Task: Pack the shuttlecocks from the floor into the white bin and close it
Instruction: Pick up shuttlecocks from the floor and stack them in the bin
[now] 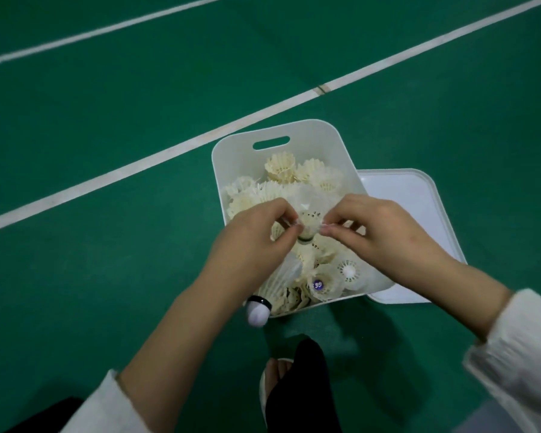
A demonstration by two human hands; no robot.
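Observation:
A white bin with a handle slot stands on the green court floor, filled with several cream shuttlecocks. Over its middle, my left hand and my right hand pinch one shuttlecock from either side, its dark-banded cork pointing down. Another shuttlecock with a white cork and black band sticks out over the bin's near left rim, below my left wrist. The white lid lies flat on the floor, partly under the bin's right side.
White court lines cross the green floor behind and left of the bin. A foot in a white sandal with a dark trouser leg stands just in front of the bin.

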